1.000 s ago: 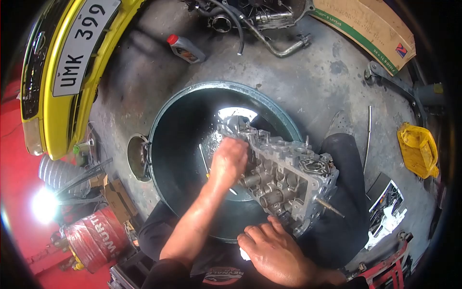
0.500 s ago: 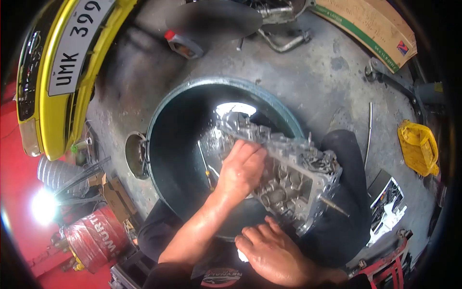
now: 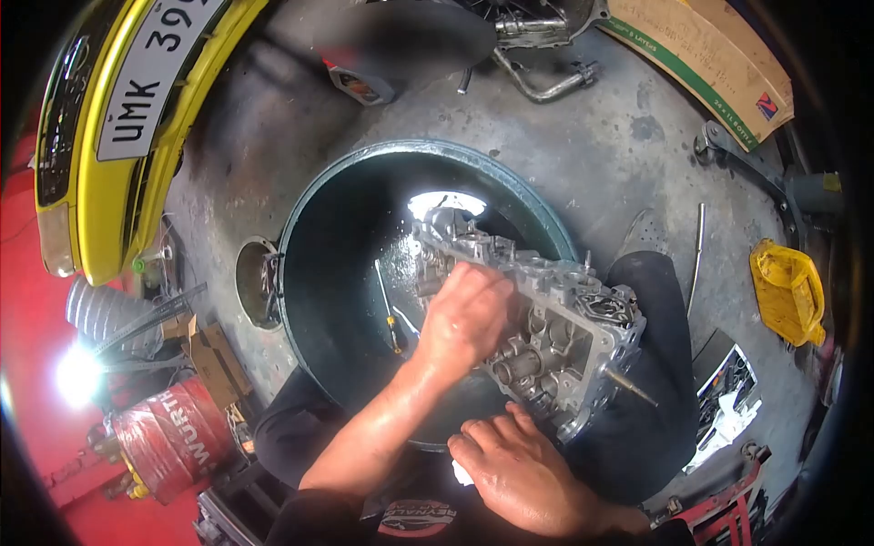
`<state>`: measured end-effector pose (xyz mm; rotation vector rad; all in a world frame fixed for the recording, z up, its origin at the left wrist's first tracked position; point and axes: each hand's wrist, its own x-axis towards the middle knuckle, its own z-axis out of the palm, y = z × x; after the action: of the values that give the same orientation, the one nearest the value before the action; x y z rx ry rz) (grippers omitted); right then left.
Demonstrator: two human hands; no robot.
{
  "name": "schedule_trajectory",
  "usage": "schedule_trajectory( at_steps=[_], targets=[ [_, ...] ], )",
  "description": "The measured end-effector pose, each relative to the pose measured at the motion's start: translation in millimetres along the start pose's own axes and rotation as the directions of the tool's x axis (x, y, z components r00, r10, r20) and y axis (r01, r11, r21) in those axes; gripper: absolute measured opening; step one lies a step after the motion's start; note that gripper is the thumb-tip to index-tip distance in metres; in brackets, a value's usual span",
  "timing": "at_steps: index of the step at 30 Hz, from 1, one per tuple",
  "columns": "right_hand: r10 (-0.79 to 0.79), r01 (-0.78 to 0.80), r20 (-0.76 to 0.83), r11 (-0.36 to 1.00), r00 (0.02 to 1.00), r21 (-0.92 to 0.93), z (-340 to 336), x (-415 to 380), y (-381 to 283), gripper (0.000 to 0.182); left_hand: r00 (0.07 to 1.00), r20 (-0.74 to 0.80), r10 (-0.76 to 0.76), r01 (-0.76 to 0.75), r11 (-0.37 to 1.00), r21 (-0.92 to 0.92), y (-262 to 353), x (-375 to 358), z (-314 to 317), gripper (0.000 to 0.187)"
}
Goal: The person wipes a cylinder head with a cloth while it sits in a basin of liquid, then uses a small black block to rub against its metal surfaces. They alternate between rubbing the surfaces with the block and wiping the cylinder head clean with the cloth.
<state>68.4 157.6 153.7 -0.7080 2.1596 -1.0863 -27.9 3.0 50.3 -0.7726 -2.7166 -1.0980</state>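
A grey metal engine cylinder head (image 3: 574, 341) lies slanted over the right side of a dark round tub (image 3: 319, 196), its right end by my right thigh. My left hand (image 3: 462, 314) is closed, knuckles up, over the middle of the cylinder head; what its fingers grip is hidden beneath them. Curled near the casting's lower edge is my right hand (image 3: 523, 469), with a small white wad (image 3: 462, 473) showing under its fingers. A thin metal stem (image 3: 631, 386) sticks out of the casting's right end. Inside the tub lies a yellow-handled screwdriver (image 3: 393, 335).
Left of the tub stands a round metal container (image 3: 258, 284). A yellow car bumper (image 3: 137, 214) is at upper left, a cardboard box (image 3: 701, 64) at upper right. On the right are a metal rod (image 3: 698, 255) and a yellow jug (image 3: 787, 291).
My left hand has shifted slightly to the right along the cylinder head. My right hand and the casting stay nearly where they were, while the camera view has tilted a little.
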Motion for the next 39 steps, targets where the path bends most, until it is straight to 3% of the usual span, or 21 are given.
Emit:
schedule_trajectory(
  at_steps=[3, 5, 7, 9, 11, 13, 15, 19, 20, 23, 26, 28, 31, 33, 34, 36, 37, 39],
  targets=[
    [0.004, -0.001, -0.062, 0.999, 0.998, 0.054, -4, -3, -4, 0.016, 0.987, 0.088, -0.132, 0.114, 0.976, 0.185, -48, -31, 14, 0.023],
    [-0.031, 0.031, -0.008, 0.997, 0.999, 0.07, -8, -3, -5, 0.028, 0.991, 0.13, -0.016, -0.003, 0.989, 0.149, -36, -32, 12, 0.025],
    [-0.016, 0.016, -0.004, 0.996, 1.0, 0.085, -14, 0, -12, 0.035, 0.996, -0.061, -0.063, 0.057, 0.995, -0.082, 11, -8, 5, 0.025],
    [-0.013, 0.013, -0.016, 0.999, 1.0, 0.042, -19, 1, -22, 0.039, 0.982, -0.17, -0.081, 0.065, 0.993, -0.098, -14, -14, 13, 0.024],
    [-0.052, 0.053, -0.012, 0.997, 0.999, 0.051, -8, -2, -14, 0.042, 0.993, 0.01, -0.121, 0.121, 0.993, 0.019, -33, -21, 26, 0.023],
    [-0.041, 0.04, 0.017, 0.996, 0.999, 0.083, -9, -1, -15, 0.043, 0.995, -0.1, 0.0, -0.011, 0.993, -0.118, 1, -12, 21, 0.02],
    [-0.034, 0.032, 0.036, 0.998, 0.999, 0.057, -13, 1, -19, 0.044, 0.987, -0.154, 0.041, -0.045, 0.999, -0.021, 30, -2, 4, 0.018],
    [-0.05, 0.045, 0.063, 0.996, 0.997, 0.081, -14, -1, -15, 0.045, 0.997, 0.008, -0.075, 0.075, 0.996, 0.046, 4, -17, 2, 0.018],
    [-0.043, 0.039, 0.055, 0.996, 0.998, 0.077, -13, -1, -15, 0.046, 0.998, -0.012, -0.066, 0.066, 0.997, 0.044, 1, -19, 8, 0.016],
    [-0.044, 0.04, 0.058, 0.997, 0.997, 0.063, -14, 1, -18, 0.047, 0.996, -0.073, -0.043, 0.038, 0.997, -0.063, -15, -21, 7, 0.015],
    [-0.008, 0.004, 0.045, 0.997, 0.999, 0.081, -11, 1, -20, 0.046, 1.0, 0.009, -0.018, 0.019, 0.996, -0.09, -4, -17, 1, 0.017],
    [-0.003, 0.001, 0.02, 0.995, 1.0, 0.103, -16, 2, -19, 0.047, 0.996, 0.034, 0.076, -0.075, 0.996, -0.051, -4, -18, 5, 0.022],
    [-0.007, 0.007, 0.009, 0.999, 1.0, 0.038, -11, -1, -12, 0.036, 0.994, 0.101, -0.051, 0.045, 0.997, 0.055, -15, -16, 0, 0.032],
    [0.012, -0.014, 0.087, 1.0, 0.996, 0.027, -8, -1, -5, 0.033, 0.999, -0.005, 0.035, -0.036, 0.999, -0.034, 0, -9, 1, 0.027],
    [0.02, -0.023, 0.073, 0.999, 0.997, 0.03, -8, 3, -2, 0.033, 0.998, 0.026, 0.053, -0.052, 0.999, -0.009, -7, -6, 0, 0.03],
    [0.023, -0.029, 0.092, 0.997, 0.996, 0.066, -7, -2, -2, 0.034, 0.995, 0.1, 0.031, -0.036, 0.998, 0.054, -13, -14, -3, 0.035],
    [0.011, -0.016, 0.089, 0.998, 0.996, 0.058, -5, -4, -1, 0.033, 0.997, 0.047, -0.065, 0.06, 0.994, 0.092, -26, -14, -1, 0.035],
    [-0.027, 0.026, 0.058, 0.999, 0.998, 0.024, -3, -2, 6, 0.03, 0.999, 0.02, -0.047, 0.045, 0.997, 0.061, -24, -8, 0, 0.032]
  ],
)
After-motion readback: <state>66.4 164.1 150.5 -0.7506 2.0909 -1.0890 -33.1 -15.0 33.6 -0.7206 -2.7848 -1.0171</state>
